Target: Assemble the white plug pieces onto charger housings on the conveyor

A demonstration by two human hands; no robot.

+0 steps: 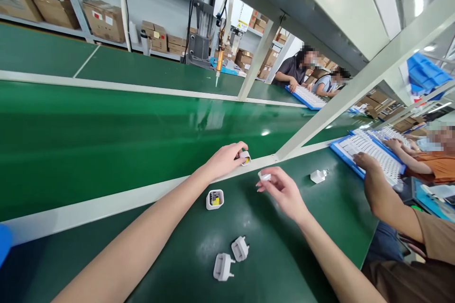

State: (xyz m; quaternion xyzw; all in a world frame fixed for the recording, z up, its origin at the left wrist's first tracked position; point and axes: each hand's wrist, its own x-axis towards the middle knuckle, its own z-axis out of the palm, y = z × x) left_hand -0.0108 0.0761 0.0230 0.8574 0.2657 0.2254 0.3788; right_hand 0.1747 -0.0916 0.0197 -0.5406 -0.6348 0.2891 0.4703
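Note:
My left hand is closed on a white charger housing by the pale rail; something yellow shows in its open end. Just right of it, my right hand pinches a small white plastic piece, its exact kind unclear. Under my left forearm's right side, another open charger housing stands on the green table, with yellow and dark parts inside. Nearer to me lie two white plug caps with pins, one upper and one lower. A white plug charger lies right of my right hand.
A green conveyor belt runs beyond the pale rail. A slanted frame post rises from that rail. At right, a co-worker's hand is over a blue tray of white parts. A dispenser stands across the belt.

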